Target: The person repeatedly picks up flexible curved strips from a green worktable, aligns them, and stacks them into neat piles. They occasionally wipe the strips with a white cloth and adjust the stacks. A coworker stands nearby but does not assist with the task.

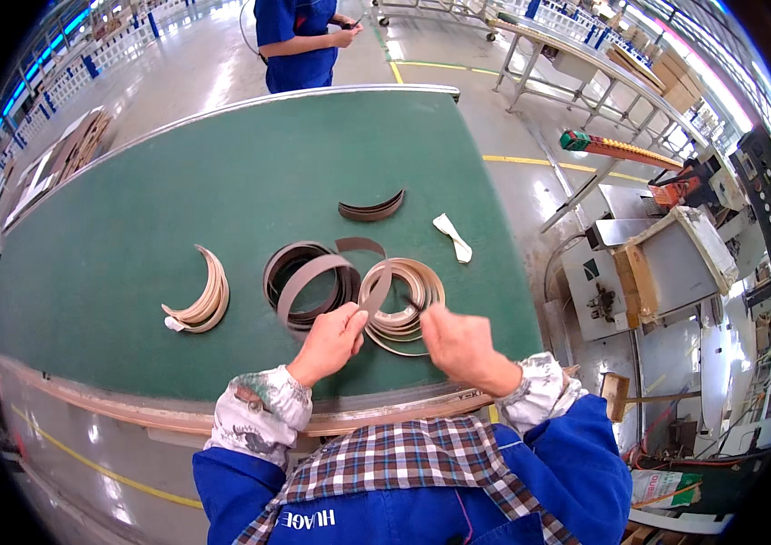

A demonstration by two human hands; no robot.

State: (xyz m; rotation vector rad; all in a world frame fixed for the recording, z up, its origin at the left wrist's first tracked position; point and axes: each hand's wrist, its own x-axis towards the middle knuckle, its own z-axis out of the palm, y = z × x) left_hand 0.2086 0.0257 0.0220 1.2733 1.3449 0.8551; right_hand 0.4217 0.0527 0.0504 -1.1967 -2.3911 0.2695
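brown strip [377, 292] in left hand [330, 341]

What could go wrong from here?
Snag: the brown strip in the left hand arcs across the dark coil and pale coil in this view, so it might catch on either. Tangle: those coils sit close side by side; loose turns could mix. Knock: the right hand, right by the pale coil, might nudge it loose.

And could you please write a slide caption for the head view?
Left hand pinching brown strip, right hand curled by the pale coil, dark coil nearby, on a green tabletop.
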